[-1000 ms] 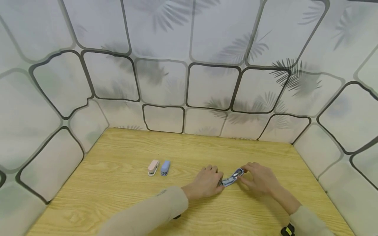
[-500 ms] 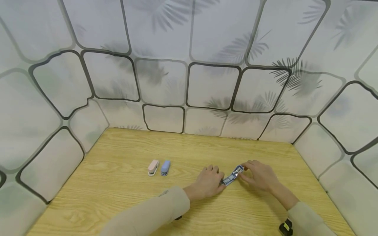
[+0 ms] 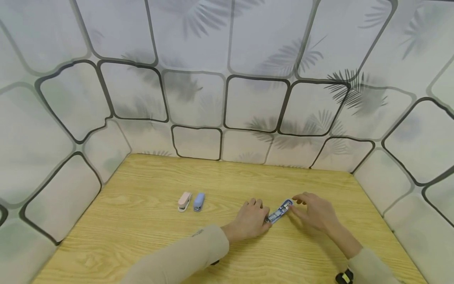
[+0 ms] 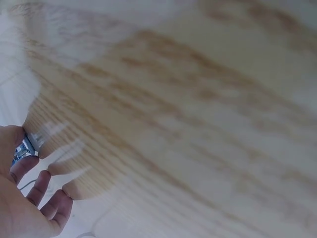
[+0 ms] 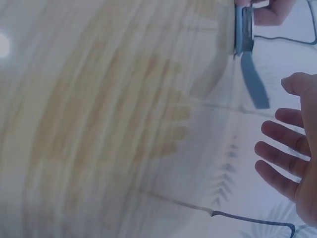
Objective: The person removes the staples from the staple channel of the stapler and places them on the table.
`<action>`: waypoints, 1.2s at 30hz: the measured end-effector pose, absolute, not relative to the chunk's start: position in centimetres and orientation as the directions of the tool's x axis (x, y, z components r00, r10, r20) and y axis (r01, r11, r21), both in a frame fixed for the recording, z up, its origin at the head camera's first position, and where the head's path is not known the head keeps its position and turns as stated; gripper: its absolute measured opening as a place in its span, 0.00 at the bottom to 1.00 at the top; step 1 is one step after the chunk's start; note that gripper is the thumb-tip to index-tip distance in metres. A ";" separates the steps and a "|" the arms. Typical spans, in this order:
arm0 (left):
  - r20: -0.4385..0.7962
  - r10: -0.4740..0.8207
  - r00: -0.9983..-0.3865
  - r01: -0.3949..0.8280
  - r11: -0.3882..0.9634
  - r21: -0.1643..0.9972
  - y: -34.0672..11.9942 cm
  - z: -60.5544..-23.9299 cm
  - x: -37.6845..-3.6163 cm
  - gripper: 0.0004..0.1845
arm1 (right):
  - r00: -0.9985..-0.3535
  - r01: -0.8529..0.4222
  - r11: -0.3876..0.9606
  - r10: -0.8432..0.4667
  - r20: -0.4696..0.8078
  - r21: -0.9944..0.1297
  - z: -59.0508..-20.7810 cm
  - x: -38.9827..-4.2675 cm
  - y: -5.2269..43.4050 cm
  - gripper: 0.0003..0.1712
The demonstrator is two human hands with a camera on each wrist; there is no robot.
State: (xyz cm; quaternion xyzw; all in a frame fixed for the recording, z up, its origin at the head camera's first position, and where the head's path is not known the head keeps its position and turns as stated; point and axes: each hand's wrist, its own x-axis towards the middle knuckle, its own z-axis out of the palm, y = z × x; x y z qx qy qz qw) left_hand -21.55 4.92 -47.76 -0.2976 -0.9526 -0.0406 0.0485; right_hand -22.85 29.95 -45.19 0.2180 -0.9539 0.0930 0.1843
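Observation:
A small blue stapler (image 3: 279, 212), swung open with its metal inside showing, slants over the table right of centre. My left hand (image 3: 250, 221) pinches its near end between thumb and finger; in the left wrist view a bit of the stapler (image 4: 22, 151) shows between the fingers. Just beyond the far end is my right hand (image 3: 317, 213). The right wrist view has a gap between this right hand (image 5: 297, 144), its fingers loosely extended, and the stapler's opened blue cover (image 5: 255, 82). The left palm hides the stapler's near end.
On the wood-grain table (image 3: 142, 228), a pink stapler (image 3: 184, 200) and a blue-violet stapler (image 3: 199, 201) stand side by side, left of the hands. Patterned fabric walls (image 3: 255, 102) rise at the back and both sides.
My right fingers have let go of the stapler's far end and drawn back a little. The stapler's bent upper part now lies straighter, in line with the rest. My left hand has barely moved.

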 end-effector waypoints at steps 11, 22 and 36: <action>0.132 0.569 -0.812 0.577 0.816 0.034 4.6 -47.8 -21.4 0.15 | -0.957 -0.283 0.829 -0.211 0.199 -0.483 -43.8 -21.7 28.2 0.14; 0.138 0.565 -0.813 0.574 0.818 0.029 4.7 -47.8 -21.3 0.15 | -0.967 -0.080 0.614 -0.240 -0.089 -0.785 -44.2 -21.0 26.7 0.14; 0.156 0.573 -0.805 0.583 0.812 0.026 4.8 -48.0 -21.5 0.15 | -0.974 -0.030 0.636 -0.190 -0.119 -0.771 -45.4 -21.2 25.0 0.11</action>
